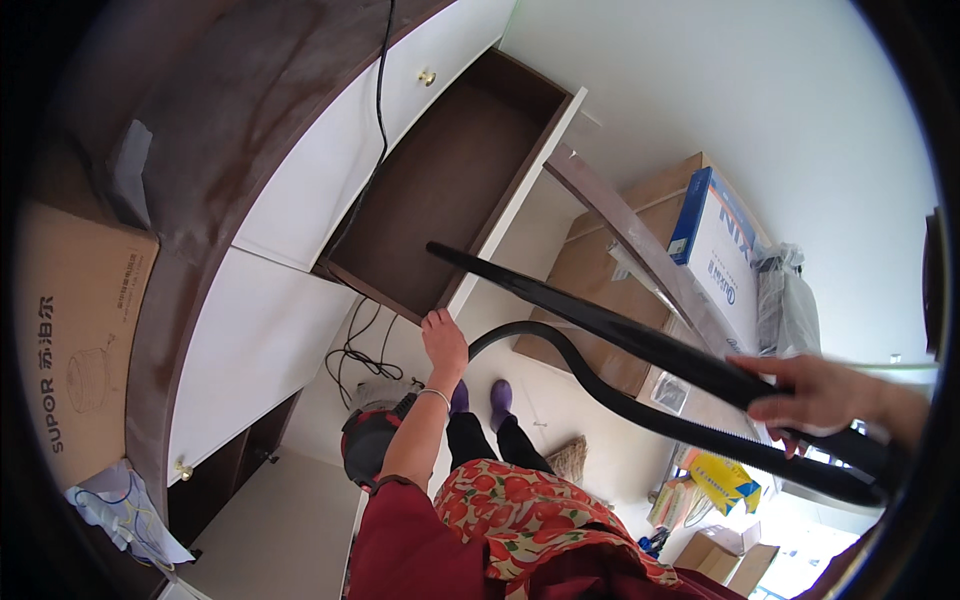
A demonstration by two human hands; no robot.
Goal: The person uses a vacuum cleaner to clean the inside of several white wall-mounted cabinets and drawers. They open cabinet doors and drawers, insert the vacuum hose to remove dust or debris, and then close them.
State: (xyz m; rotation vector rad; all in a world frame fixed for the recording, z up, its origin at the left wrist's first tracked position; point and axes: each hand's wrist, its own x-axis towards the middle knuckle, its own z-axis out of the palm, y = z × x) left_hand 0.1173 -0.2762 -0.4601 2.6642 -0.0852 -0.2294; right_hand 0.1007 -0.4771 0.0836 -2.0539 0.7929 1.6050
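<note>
My left hand point(444, 341) grips the near front corner of a pulled-out drawer point(450, 165), dark brown inside with a white front. My right hand point(814, 401), slightly blurred at the right, is closed around a black vacuum cleaner wand point(600, 315). The wand's narrow tip reaches over the drawer's front edge into its interior; whether it touches the bottom I cannot tell. A black ribbed hose point(600, 382) curves below the wand and passes behind my left wrist. Beside my left forearm, the black and red vacuum cleaner point(371, 444) stands on the floor, partly hidden.
A black cable point(381, 112) crosses the white cabinet fronts point(262, 330) and the drawer's edge, with loops on the floor. Right of the drawer, a brown board point(630, 232) leans by large cardboard boxes point(585, 262). A Supor carton point(90, 337) sits on the countertop point(202, 135). A lower cabinet door point(277, 517) hangs open.
</note>
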